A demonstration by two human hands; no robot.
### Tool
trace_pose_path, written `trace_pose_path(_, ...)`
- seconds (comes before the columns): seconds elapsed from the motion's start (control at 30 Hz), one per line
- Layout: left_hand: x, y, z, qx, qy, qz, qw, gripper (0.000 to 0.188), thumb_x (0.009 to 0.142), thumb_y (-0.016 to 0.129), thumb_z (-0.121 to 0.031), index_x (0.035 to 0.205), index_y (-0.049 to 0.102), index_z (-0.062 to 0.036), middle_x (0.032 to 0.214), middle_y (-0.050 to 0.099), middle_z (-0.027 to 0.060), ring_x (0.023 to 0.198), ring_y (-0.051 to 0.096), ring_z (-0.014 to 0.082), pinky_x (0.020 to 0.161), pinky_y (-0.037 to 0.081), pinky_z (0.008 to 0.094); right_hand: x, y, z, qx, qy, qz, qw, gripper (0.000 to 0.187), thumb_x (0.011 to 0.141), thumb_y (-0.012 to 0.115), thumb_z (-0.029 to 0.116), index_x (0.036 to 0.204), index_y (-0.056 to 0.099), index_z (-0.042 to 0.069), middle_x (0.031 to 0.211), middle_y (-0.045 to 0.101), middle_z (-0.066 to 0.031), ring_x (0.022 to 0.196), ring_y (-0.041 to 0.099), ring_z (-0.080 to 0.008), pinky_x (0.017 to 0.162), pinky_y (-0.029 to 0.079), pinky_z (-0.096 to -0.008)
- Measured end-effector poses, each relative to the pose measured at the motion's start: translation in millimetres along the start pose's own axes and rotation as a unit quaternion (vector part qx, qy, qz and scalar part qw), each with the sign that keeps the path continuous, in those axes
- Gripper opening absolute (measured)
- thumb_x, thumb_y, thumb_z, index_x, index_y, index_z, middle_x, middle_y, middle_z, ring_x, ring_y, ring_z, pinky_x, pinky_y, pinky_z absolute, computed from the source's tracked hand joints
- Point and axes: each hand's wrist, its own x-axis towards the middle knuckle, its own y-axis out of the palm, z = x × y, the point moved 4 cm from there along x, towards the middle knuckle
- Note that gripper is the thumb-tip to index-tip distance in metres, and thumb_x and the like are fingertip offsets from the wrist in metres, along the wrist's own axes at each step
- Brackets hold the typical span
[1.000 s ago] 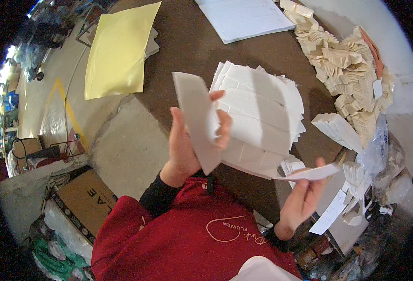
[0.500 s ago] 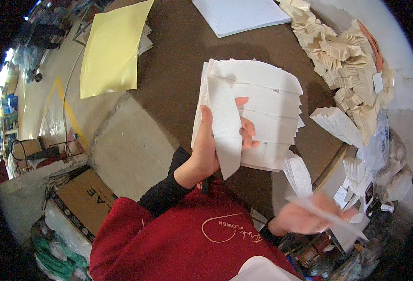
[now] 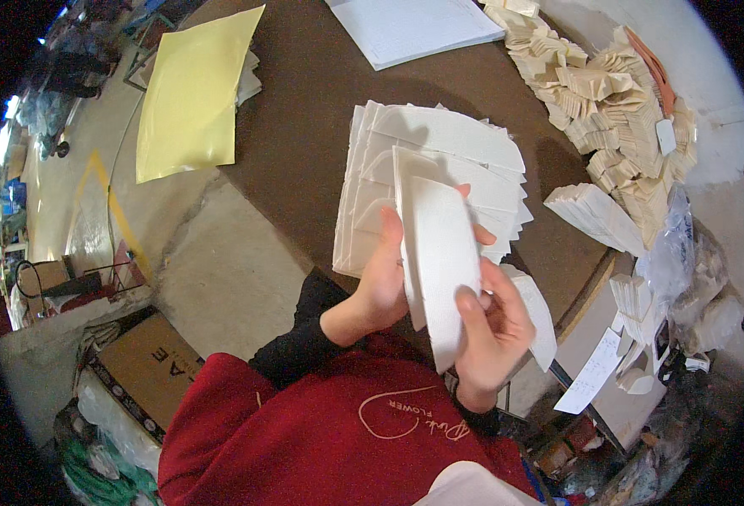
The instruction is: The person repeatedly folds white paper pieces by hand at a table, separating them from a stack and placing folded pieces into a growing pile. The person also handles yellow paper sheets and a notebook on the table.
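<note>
My left hand (image 3: 379,282) grips a curved white fabric-like panel (image 3: 402,169) with the thumb on its near face. My right hand (image 3: 497,333) pinches a second curved white panel (image 3: 444,261) between thumb and fingers. This one lies in front of the first, nearly lined up with it, and covers most of it. Left fingertips show past the right edge of the panels. Beyond both hands, a layered pile of similar white panels (image 3: 448,126) rests on the brown table (image 3: 304,126). Partly behind my right hand is a small white stack (image 3: 534,316) near the table's edge.
A yellow sheet (image 3: 191,97) lies at the far left corner and a white pad of paper (image 3: 418,29) at the back. To the right are heaped cream folded pieces (image 3: 608,93), a white bundle (image 3: 595,215) and a paper slip (image 3: 590,371). A cardboard box (image 3: 144,371) stands lower left.
My right hand has come from the lower right to the middle with a white panel, now against the one in my left hand. The view has shifted slightly.
</note>
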Motion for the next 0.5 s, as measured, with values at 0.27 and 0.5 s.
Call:
trace_pose_path(0.27, -2, 4, 9, -0.018, 0.007, 0.013, 1.0, 0.099, 0.085, 0.008, -0.08, 0.149, 0.023, -0.006, 0.122, 0.054, 0.0191, 0.108, 0.057, 0.0251, 0.092, 0.048, 0.0382, 11, 16, 3, -0.113, -0.096, -0.019, 0.989, 0.034, 0.083, 0.069, -0.004, 0.116, 0.062, -0.005, 0.096, 0.065, -0.0089, 0.075, 0.057, -0.0076, 0.062, 0.044, -0.0194)
trace_pose_path(0.5, -3, 2, 13, 0.033, 0.01, 0.001, 0.999, 0.1, 0.083, 0.007, -0.081, 0.145, 0.028, -0.0056, 0.119, 0.056, 0.0181, 0.107, 0.057, 0.0248, 0.093, 0.047, 0.0385, 13, 16, 2, -0.162, -0.146, -0.014, 0.976, 0.034, 0.08, 0.07, -0.004, 0.114, 0.063, -0.005, 0.098, 0.067, -0.0112, 0.072, 0.056, -0.0094, 0.06, 0.044, -0.0211)
